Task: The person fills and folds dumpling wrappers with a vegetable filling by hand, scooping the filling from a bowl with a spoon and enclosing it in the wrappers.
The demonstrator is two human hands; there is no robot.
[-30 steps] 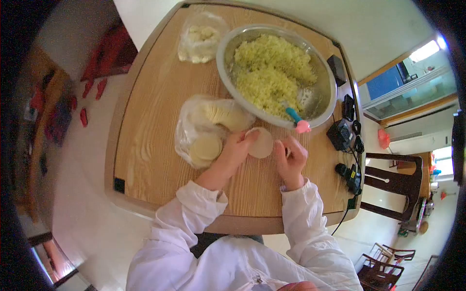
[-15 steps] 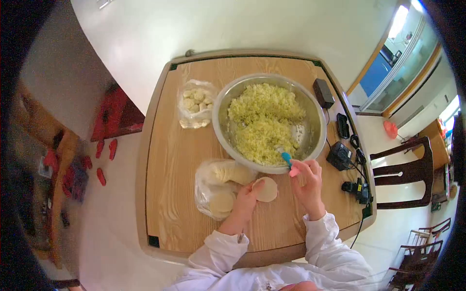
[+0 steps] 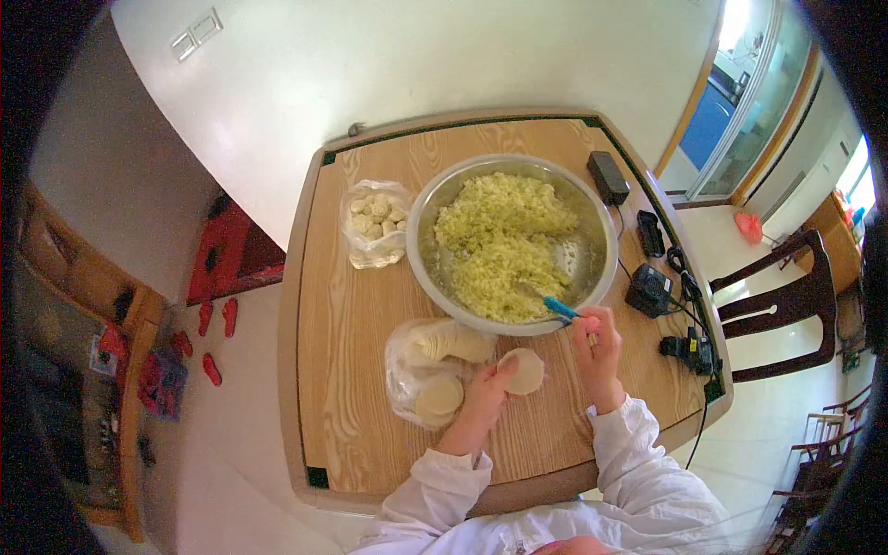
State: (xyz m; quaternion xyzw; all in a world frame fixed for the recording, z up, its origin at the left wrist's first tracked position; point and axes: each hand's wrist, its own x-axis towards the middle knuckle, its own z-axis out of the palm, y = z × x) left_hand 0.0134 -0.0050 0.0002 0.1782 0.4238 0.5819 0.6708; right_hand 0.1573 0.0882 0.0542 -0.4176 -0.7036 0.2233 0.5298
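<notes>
A round dumpling wrapper (image 3: 526, 372) lies in my left hand (image 3: 486, 400), whose fingers and thumb are closed on its edge. My right hand (image 3: 601, 356) grips the pink end of a blue-handled spoon (image 3: 561, 308) at the near right rim of a large metal bowl (image 3: 605, 268). Pale green chopped filling (image 3: 504, 245) is heaped in the bowl, and the spoon's tip is sunk in it. Beside my left hand, a clear plastic bag (image 3: 400, 370) holds stacked wrappers (image 3: 451, 346).
Another plastic bag (image 3: 377, 252) with small dough pieces sits left of the bowl. Along the table's right edge lie a black power adapter (image 3: 649, 290), a dark box (image 3: 608, 178) and cables. A dark chair (image 3: 786, 301) stands to the right.
The view has shifted slightly, so the table appears lower. My right hand still holds the spoon, its handle now lying at a flatter angle; the left keeps the wrapper.
</notes>
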